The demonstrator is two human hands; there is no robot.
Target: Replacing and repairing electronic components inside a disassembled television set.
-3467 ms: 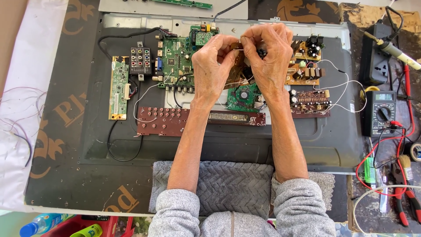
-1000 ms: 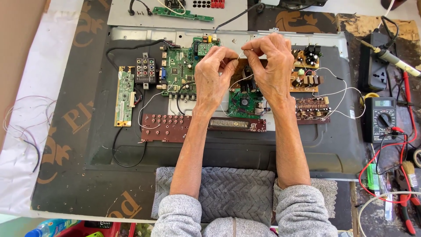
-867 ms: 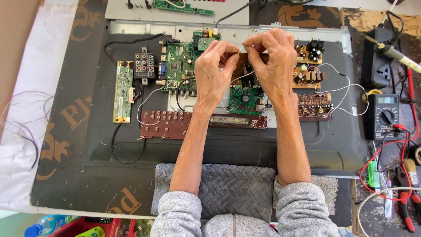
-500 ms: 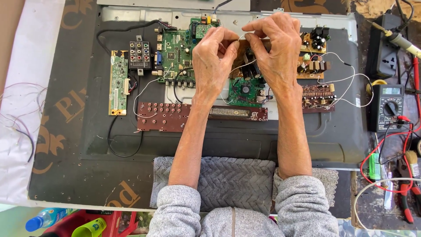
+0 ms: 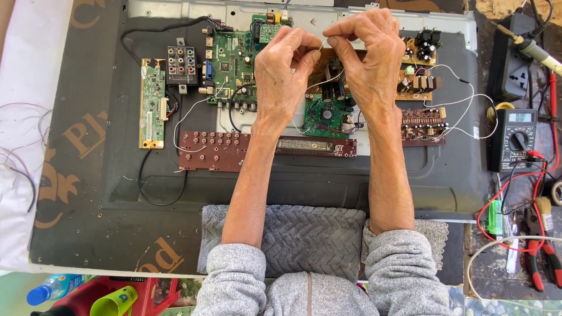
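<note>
Green circuit board (image 5: 231, 61), dark red button board (image 5: 234, 151), thin white wire (image 5: 328, 79), grey zigzag cloth (image 5: 310, 237), grey speckled sleeves (image 5: 404, 275), red meter leads (image 5: 515, 202), blue bottle (image 5: 52, 288)

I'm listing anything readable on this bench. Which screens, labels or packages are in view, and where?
Multimeter: right of the panel, black box, grey screen, round dial.
Display strip: on the long brown board below the hands, dark, narrow.
Bottle: bottom left, clear, blue cap, lying down.
Cup: beside it, yellow-green.
</note>
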